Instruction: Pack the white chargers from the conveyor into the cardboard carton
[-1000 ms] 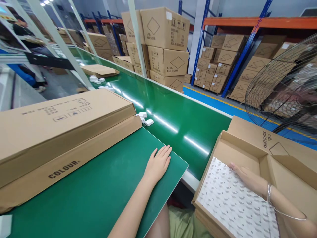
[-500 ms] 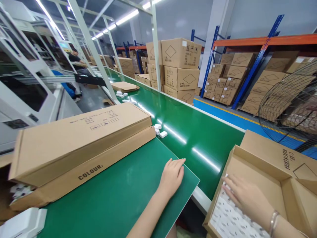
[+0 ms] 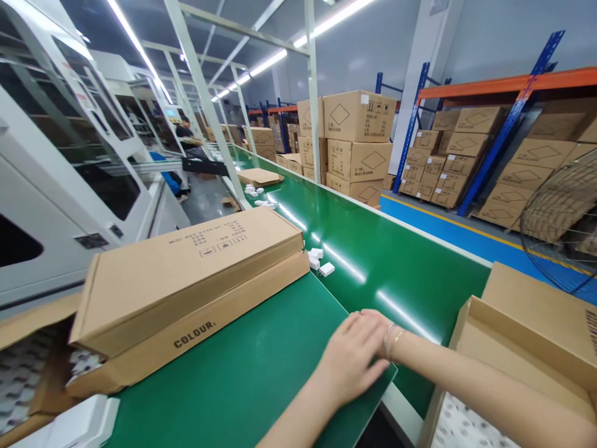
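Observation:
My left hand (image 3: 342, 367) lies low over the front corner of the green tabletop (image 3: 224, 386), its thumb apart from the fingers. Reaching in from the right, my right hand (image 3: 377, 325) with a bracelet at the wrist meets the left one, and its fingertips are hidden behind it. Nothing shows in either hand. Past them on the green conveyor belt (image 3: 410, 261) rest several small white plug adapters (image 3: 327, 269). At the right stands an open cardboard box (image 3: 522, 361) holding a white sheet with a repeated pattern of small marks.
A long carton (image 3: 186, 267) sits in an open carton tray marked COLOUR (image 3: 242, 317). White cases (image 3: 79, 423) lie at lower left beside another open carton (image 3: 56, 379). Stacked cartons (image 3: 359, 155), racks and a fan (image 3: 559, 205) stand beyond the belt. A person (image 3: 186, 137) sits farther back.
My right hand has left the open box at the right and moved left to my left hand. The view has turned slightly left, showing more of the open carton at lower left.

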Tool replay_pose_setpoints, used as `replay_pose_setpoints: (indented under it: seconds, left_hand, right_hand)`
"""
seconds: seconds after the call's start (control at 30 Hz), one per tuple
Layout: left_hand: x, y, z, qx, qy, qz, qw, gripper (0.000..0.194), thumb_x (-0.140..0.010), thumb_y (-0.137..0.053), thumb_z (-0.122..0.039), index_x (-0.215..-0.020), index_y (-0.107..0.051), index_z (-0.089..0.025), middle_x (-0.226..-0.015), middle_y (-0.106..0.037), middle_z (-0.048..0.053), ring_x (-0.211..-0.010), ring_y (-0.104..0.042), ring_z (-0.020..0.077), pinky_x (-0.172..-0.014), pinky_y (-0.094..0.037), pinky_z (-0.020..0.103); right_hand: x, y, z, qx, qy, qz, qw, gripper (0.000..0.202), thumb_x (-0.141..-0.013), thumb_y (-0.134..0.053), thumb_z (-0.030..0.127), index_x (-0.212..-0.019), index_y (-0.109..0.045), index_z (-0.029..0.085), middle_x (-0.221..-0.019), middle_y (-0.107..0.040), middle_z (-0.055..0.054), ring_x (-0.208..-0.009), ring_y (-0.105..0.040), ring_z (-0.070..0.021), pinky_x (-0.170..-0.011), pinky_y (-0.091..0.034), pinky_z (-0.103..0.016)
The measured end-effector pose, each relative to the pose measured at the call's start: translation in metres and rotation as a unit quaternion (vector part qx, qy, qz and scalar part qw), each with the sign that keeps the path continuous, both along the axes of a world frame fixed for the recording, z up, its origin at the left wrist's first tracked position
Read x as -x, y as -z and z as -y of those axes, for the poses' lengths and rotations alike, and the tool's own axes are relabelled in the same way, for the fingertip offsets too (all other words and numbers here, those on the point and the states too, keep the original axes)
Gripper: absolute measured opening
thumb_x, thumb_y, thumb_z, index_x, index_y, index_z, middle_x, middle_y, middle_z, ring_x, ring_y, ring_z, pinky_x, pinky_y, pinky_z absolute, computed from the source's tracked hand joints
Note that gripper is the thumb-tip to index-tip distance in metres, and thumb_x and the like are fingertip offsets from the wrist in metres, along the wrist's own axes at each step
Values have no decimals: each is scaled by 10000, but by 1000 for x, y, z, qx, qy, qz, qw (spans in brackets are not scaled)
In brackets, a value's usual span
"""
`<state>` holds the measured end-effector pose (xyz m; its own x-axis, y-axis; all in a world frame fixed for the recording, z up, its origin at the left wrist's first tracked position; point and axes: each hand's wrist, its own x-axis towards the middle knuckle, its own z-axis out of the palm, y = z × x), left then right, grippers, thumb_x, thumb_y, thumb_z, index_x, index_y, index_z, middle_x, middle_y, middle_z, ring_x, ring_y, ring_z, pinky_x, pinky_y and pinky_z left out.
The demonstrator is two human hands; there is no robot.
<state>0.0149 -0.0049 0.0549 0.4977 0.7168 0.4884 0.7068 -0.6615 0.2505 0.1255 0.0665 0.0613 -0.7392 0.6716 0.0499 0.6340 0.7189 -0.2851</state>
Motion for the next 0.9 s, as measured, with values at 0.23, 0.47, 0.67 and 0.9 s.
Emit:
replay_pose_setpoints:
  seconds: [0.23,0.47,0.67,0.9]
  left_hand:
    - [75,51,-21,158,-322,183,915,410,-881,-332,-311,-1256,-425,-174,-1233,-518,109,-1128,-498,205,-920,-448,402]
    - [73,50,-29,191,-322,179,910,410,-857,-330,-281,-1224,-486,-189,-1199,-552,101,-1097,-525,205,-897,-471,365]
    - [76,62,-32,198,-310,168,915,420,-836,-326,-250,-1218,-491,-196,-1175,-567,104,-1064,-539,230,-864,-485,383]
    - [67,68,-35,185,-341,217,896,407,-817,-317,-239,-1169,-517,-200,-1135,-577,106,-1033,-535,238,-855,-473,402]
  right_hand:
    - [38,22,-124,-24,116,8,993,438,-790,-519,228,-1208,-458,109,-1155,-482,-143,-1078,-449,-220,-904,-362,-322]
    - [120,55,-197,31,144,54,988,999,-575,-720,429,-1387,-183,209,-1373,-255,-154,-1233,-285,-295,-944,-298,-431]
    - [152,64,-228,41,114,114,986,965,-560,-730,312,-1375,-218,238,-1283,-383,-150,-1190,-344,-315,-960,-200,-527]
    - [171,65,-242,53,85,107,989,856,-485,-755,319,-1262,-404,241,-1106,-510,-131,-1038,-482,-336,-843,-343,-457]
